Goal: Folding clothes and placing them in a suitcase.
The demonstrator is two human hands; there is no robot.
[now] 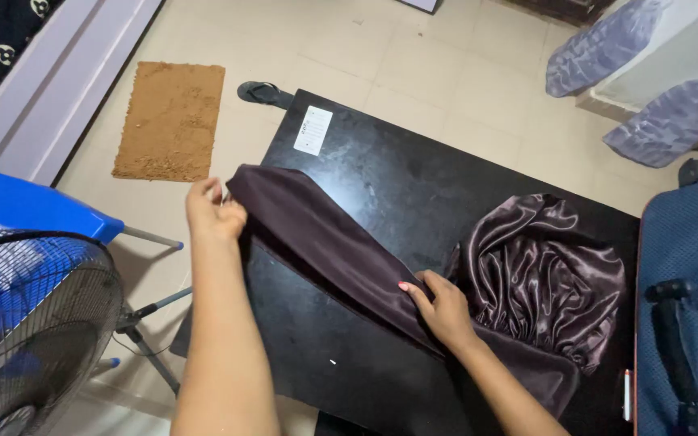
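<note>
Far left there's a standing fan (30,323) with a blue chair (18,206) behind it, and a brown doormat (171,121) on the tiled floor. The person's left hand (213,211) is pinched shut on the end of a dark purple satin cloth (325,238), stretched across a black table (381,169). The right hand (443,305) grips it further along, just beside the shiny bunched-up part (547,270). A blue suitcase (688,299) sits far right.

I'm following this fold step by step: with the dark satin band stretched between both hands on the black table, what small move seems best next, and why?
Probably draw the left hand toward the right hand, folding the band in half: it is pulled straight across the black table, pinched at its far end, while the gathered cap part lies bunched.
</note>
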